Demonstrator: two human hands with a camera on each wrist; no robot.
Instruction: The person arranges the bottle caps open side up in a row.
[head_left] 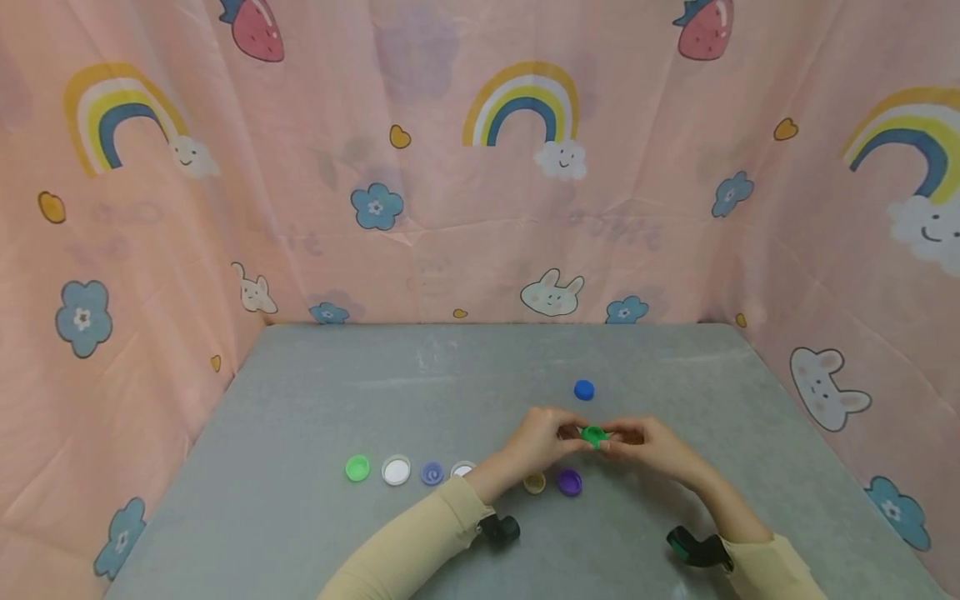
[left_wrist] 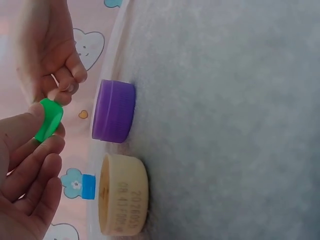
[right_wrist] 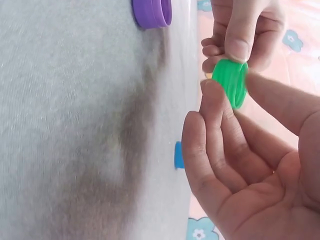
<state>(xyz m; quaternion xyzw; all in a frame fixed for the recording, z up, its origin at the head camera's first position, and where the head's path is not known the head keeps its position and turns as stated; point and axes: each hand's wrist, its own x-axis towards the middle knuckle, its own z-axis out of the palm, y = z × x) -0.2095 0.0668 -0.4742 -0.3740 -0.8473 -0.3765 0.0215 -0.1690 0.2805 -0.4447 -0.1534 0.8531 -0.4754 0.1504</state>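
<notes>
A green bottle cap (head_left: 594,437) is held up over the table between both hands. My left hand (head_left: 546,435) pinches it from the left, thumb against its side in the right wrist view. From the right, my right hand (head_left: 651,443) has its thumb and fingertips on the same green cap (right_wrist: 230,83). Below the hands lie a purple cap (head_left: 569,482) and a beige cap (head_left: 534,482), which has printed characters on its side in the left wrist view. Beyond the hands, a blue cap (head_left: 584,390) lies on the table.
To the left, a light green cap (head_left: 357,468), a white cap (head_left: 396,470) and a bluish-violet cap (head_left: 432,473) lie in a row. Another white cap (head_left: 462,469) is partly hidden by the left forearm. A patterned pink cloth (head_left: 450,250) surrounds the grey table (head_left: 262,517).
</notes>
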